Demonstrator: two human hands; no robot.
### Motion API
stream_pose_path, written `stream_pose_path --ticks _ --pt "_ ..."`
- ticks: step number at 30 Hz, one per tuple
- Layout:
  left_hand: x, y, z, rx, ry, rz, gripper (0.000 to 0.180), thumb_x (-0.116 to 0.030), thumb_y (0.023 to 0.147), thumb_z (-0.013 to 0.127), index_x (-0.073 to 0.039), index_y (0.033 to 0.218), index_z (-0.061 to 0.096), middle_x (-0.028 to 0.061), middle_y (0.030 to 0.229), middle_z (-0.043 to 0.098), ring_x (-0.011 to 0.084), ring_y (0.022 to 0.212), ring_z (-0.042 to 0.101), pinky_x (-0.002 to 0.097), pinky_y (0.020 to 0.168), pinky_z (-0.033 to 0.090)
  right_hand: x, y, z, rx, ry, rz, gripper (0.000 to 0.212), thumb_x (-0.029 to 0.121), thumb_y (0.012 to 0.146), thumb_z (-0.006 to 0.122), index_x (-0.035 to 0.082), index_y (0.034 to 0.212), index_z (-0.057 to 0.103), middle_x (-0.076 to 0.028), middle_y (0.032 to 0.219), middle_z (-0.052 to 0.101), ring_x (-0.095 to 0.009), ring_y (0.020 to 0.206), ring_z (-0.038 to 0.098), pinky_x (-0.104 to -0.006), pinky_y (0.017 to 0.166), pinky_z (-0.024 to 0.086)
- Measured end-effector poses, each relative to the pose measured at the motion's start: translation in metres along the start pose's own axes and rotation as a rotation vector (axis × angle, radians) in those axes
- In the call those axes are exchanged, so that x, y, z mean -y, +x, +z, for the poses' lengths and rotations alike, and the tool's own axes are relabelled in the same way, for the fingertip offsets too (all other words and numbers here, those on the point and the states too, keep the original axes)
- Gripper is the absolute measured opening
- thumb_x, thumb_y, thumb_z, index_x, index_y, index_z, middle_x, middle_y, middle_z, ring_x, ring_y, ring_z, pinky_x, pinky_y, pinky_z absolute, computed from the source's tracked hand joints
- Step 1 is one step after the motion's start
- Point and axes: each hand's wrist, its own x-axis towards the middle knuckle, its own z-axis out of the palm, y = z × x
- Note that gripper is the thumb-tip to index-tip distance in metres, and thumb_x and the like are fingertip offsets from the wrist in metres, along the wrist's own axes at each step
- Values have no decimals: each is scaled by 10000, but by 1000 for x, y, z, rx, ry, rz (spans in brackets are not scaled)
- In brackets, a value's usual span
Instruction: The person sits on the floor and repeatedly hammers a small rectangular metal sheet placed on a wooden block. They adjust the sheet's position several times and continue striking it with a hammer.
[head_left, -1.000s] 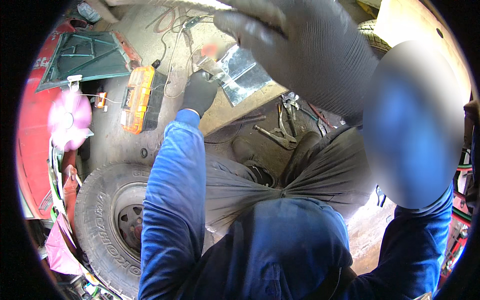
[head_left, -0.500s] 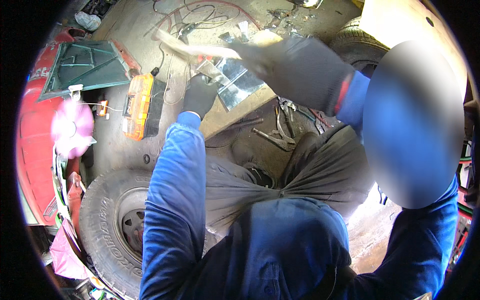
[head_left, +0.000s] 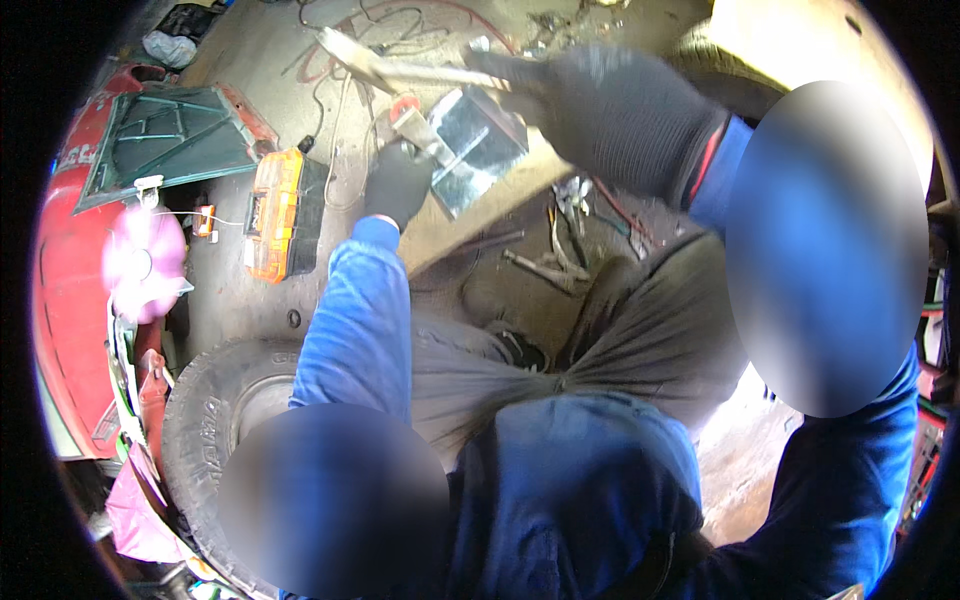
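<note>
Step in hand: I am judging this as a strike on sheet metal; I am holding the shiny metal sheet (head_left: 478, 148) down on the wooden plank (head_left: 520, 190) while a long pale tool (head_left: 400, 68) is poised over it.
Next move: it is calling, I judge, for a steady hold below and a blow landing clear of my gloved fingers.
Right arm: I am keeping it raised and bent across the top of the view, blue sleeve running up to the glove.
Right hand (head_left: 620, 115): I am closing it tightly round the tool's handle, the shaft pointing left.
Left arm: I am stretching it forward, nearly straight, from the lower edge.
Left hand (head_left: 398, 185): I am curling it over the sheet's left edge beside a red-handled tool (head_left: 415, 122); how firmly it is gripping I cannot tell.
Around: tyre (head_left: 215, 420) lying lower left, orange case (head_left: 272, 215) near it, loose hand tools (head_left: 560, 235) beside the plank.
</note>
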Motion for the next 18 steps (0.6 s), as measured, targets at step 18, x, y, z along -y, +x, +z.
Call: stream_pose_path --ticks 18 --pt "-20 0 3 -21 -113 -36 398 -400 956 748 -5 987 783 255 945 775 445 962 748 516 861 567 2 13 -11 -240 158 8 359 309 1093 615 155 1401 718 -161 941 773 -341 735 752 -444 658 612"
